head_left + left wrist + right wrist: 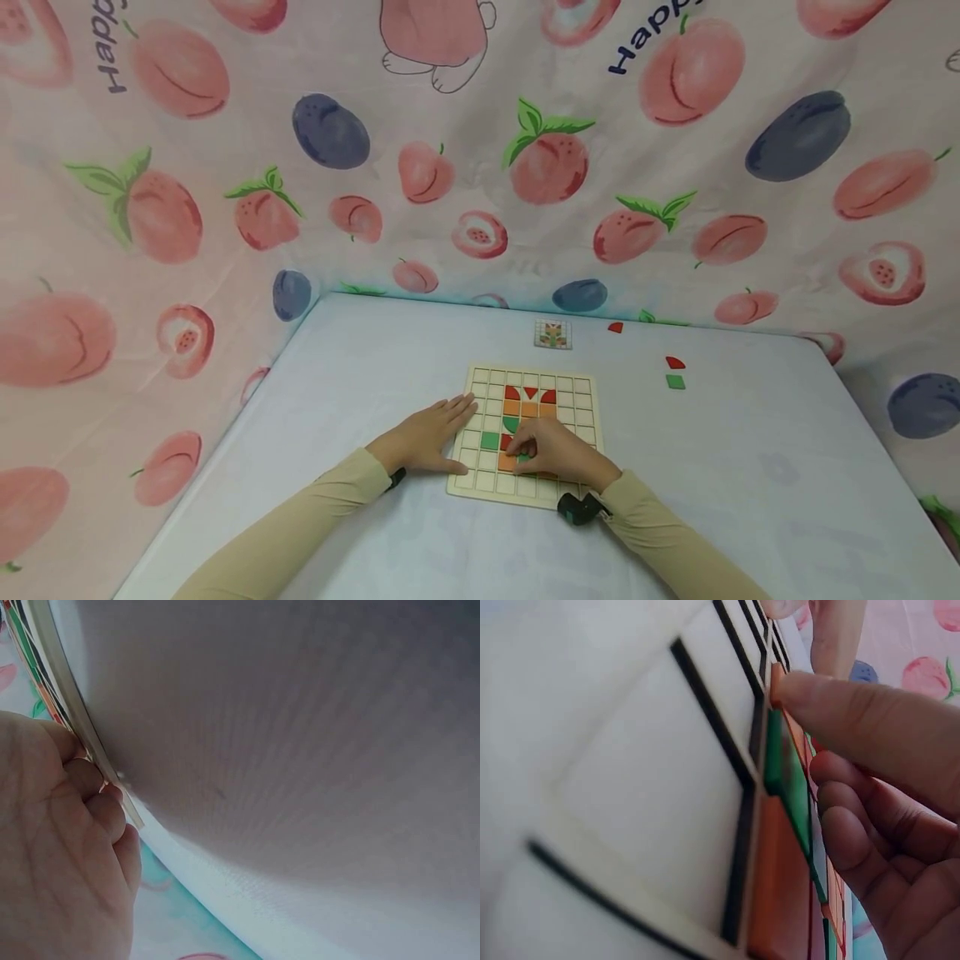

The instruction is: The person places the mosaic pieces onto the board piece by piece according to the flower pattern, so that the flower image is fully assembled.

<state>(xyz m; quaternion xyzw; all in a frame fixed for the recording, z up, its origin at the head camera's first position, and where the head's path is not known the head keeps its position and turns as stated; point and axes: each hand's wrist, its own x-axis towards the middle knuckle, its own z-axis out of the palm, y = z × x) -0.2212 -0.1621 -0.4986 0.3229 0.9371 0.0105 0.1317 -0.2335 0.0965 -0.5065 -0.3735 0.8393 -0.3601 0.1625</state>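
A pale wooden grid board [486, 481] lies on the table with red, orange and green tiles set in its squares. My left hand [429, 435] rests on the board's left edge, fingers stretched out and thumb spread; in the left wrist view its fingers touch the board's side [94, 746]. Over the lower middle of the grid, my right hand [558, 452] pinches an orange square tile [506, 462] between thumb and curled fingers. The right wrist view shows the thumb at the edge of that orange tile [776, 685], beside a green piece [772, 761]. My right hand hides several squares.
Behind the board lies a small pattern card [552, 334]. To the right are a red quarter-circle tile [616, 327], another red quarter-circle [675, 363] and a green square tile [676, 382]. A fruit-print cloth [480, 275] hangs along the table's back edge.
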